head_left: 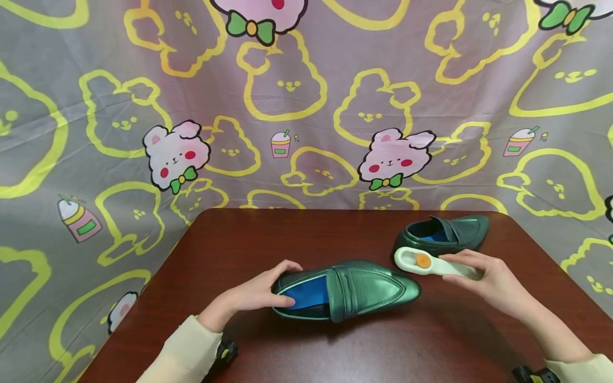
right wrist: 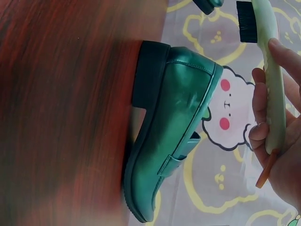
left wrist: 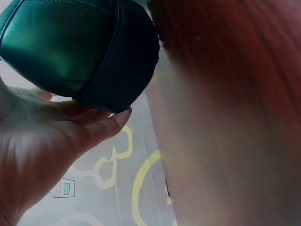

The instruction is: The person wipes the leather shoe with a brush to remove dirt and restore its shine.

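A green loafer (head_left: 375, 290) with a blue insole is gripped at its back end by my left hand (head_left: 256, 292), thumb at the opening's near side. Its toe points right. From below, the left wrist view shows the dark heel (left wrist: 127, 61) raised off the table, fingers (left wrist: 106, 129) against it. My right hand (head_left: 498, 279) holds a pale green brush (head_left: 440, 266) by the handle, with an orange round piece near the far end. In the right wrist view the black bristles (right wrist: 247, 22) are apart from any shoe, and an orange strip (right wrist: 267, 170) sticks out at the handle's lower end.
The matching green loafer (head_left: 464, 234) stands upright on its sole at the table's back right, behind the brush. The brown wooden table (head_left: 230, 234) has its far edge by a grey curtain (head_left: 306, 175) printed with yellow outlines and rabbit faces.
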The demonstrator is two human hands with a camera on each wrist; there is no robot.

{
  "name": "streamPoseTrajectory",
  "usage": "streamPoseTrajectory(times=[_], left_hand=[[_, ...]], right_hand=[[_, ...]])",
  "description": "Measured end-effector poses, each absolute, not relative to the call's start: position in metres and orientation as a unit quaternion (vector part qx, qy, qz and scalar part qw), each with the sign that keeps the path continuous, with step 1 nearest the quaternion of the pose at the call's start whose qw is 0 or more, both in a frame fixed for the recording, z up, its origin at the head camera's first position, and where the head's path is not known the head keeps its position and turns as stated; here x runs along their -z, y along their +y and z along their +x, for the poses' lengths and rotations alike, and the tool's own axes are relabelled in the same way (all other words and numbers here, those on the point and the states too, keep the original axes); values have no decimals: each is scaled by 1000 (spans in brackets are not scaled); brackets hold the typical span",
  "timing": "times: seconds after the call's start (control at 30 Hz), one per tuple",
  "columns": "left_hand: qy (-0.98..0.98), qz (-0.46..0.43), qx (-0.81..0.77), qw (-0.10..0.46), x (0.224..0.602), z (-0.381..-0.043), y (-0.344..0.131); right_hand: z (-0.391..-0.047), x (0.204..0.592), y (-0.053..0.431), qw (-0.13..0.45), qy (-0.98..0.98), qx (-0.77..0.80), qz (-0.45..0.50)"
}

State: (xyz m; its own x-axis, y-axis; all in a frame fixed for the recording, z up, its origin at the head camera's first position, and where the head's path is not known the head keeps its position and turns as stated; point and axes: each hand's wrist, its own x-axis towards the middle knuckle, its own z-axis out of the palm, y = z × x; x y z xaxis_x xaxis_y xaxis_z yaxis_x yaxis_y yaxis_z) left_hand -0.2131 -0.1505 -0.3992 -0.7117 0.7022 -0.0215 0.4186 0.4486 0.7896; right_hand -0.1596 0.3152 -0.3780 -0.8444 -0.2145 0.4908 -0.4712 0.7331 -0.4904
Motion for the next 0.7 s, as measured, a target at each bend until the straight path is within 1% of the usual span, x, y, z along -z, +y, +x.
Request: streamPoseTrajectory(times=[0.17, 0.3, 0.53, 0.7], left_hand=[[853, 335, -367, 159, 398, -212, -149], [850, 342, -376, 141, 400, -214, -146], [846, 356, -390, 76, 400, -217, -137], [832, 381, -401, 45, 399, -221, -126]], right_hand=[[-157, 378, 316, 203, -908, -317, 184], [-156, 379, 318, 210, -906, -317, 187], [-155, 377, 320, 215, -903, -320, 190], [-155, 376, 321, 228, -899, -323, 189]])
